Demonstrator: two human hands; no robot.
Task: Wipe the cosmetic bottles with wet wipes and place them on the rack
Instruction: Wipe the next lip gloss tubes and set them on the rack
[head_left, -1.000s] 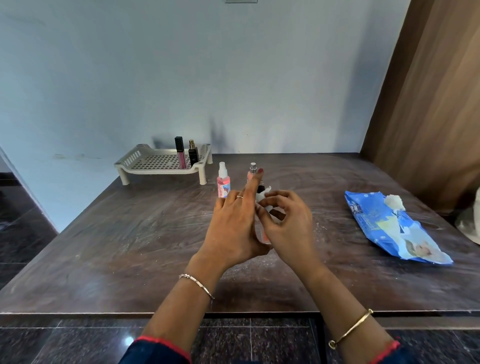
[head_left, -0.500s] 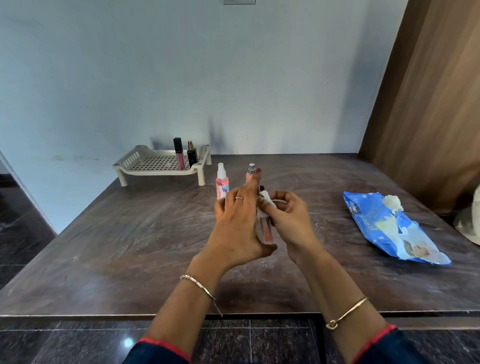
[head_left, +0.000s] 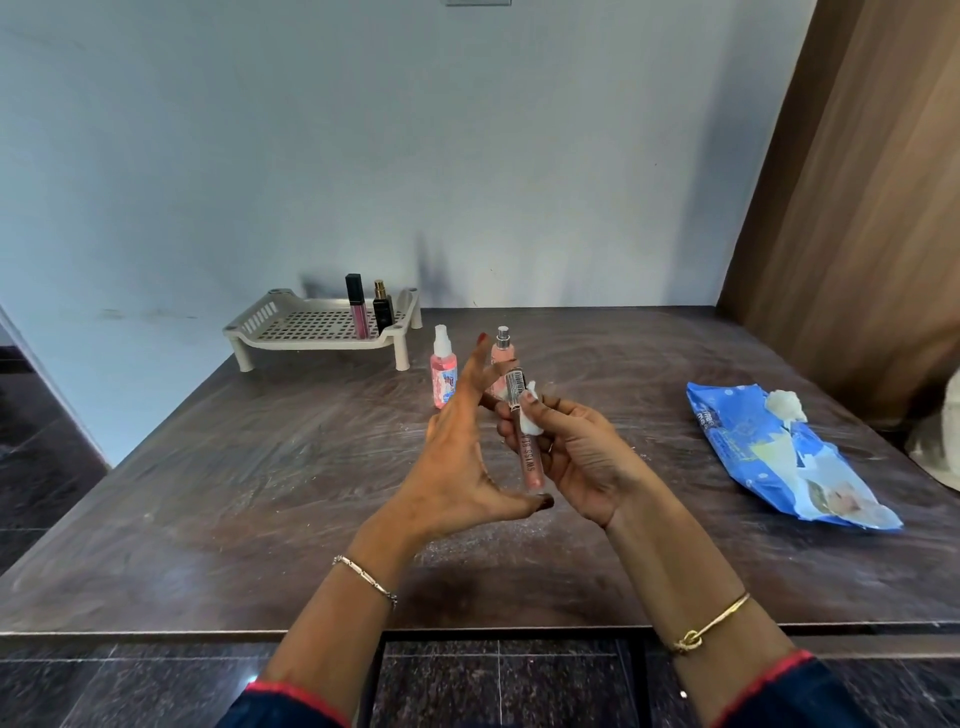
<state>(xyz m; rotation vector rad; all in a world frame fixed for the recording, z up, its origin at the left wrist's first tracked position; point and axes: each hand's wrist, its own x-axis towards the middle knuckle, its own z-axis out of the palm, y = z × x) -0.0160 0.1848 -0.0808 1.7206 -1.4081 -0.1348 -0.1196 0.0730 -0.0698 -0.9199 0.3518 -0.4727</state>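
table (head_left: 208, 493) brown | wall (head_left: 467, 156) pale blue | wooden panel (head_left: 857, 208) right | floor (head_left: 47, 467) dark tiles

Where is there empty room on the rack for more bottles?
The cream plastic rack is bare from its left wall to the black-capped pink tube. Its right end is crowded: that tube and a dark gold-topped bottle. The brown table is also bare left of the pink spray bottle.

rack (head_left: 291, 332) far left on table (head_left: 208, 493); wipes pack (head_left: 779, 457) right; two bottles (head_left: 443, 371) between.
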